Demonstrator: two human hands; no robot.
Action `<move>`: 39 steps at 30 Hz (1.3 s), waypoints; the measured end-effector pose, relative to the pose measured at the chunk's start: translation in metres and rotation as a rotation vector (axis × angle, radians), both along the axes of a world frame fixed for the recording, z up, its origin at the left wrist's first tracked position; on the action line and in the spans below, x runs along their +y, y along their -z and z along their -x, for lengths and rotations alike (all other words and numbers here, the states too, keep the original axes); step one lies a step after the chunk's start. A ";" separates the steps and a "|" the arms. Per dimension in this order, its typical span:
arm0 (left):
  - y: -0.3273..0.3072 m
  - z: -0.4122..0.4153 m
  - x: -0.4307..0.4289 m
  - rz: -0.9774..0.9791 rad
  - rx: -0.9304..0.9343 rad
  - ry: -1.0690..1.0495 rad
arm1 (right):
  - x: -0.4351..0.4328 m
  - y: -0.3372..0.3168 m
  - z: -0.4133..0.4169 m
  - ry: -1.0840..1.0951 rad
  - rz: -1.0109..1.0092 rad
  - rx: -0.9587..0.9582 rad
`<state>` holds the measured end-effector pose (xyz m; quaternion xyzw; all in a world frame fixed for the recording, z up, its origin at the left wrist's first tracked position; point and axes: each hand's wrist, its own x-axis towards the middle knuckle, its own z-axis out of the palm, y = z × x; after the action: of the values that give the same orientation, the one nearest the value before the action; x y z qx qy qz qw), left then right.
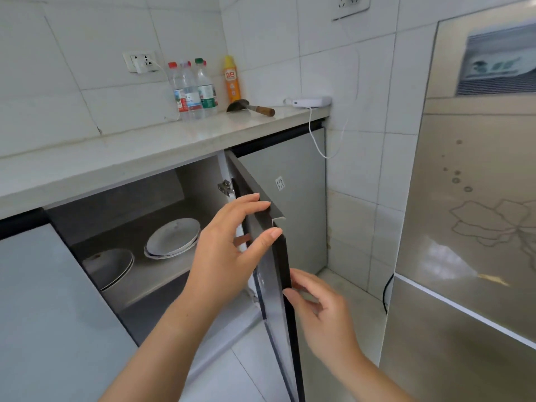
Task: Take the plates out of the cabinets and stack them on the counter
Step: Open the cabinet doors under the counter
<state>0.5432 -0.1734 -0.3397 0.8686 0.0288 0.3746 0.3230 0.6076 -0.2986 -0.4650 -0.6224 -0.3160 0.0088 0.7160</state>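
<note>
Right now both hands work the grey-fronted, dark-edged cabinet door (285, 256), which stands swung out from the opening under the pale stone tabletop (116, 158). The left hand (229, 245) pinches the door's upper free corner between thumb and narrowly spread fingers (255, 203); the right hand (322, 311) touches the door's front edge lower down, fingers loosely curled, holding nothing. Inside, on the grey cabinet shelf (145, 278), a short stack of white round plates (173, 237) sits toward the back right, with a stack of white bowls (111, 266) at the front left. Best to swing the door fully clear, then reach in with both hands under the plate stack's rim and lift it level.
</note>
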 end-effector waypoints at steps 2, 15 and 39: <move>-0.001 -0.011 -0.003 -0.004 0.004 0.015 | -0.007 -0.001 -0.006 0.010 -0.028 0.035; 0.003 -0.072 -0.034 -0.137 -0.027 -0.013 | -0.043 -0.006 -0.046 0.135 -0.024 0.034; 0.014 -0.136 -0.071 -0.188 -0.008 -0.035 | -0.069 -0.013 -0.099 0.261 -0.016 0.042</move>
<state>0.6790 -0.2440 -0.3541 0.8930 0.0074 0.3847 0.2334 0.7062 -0.3674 -0.4517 -0.6521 -0.2173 -0.0737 0.7225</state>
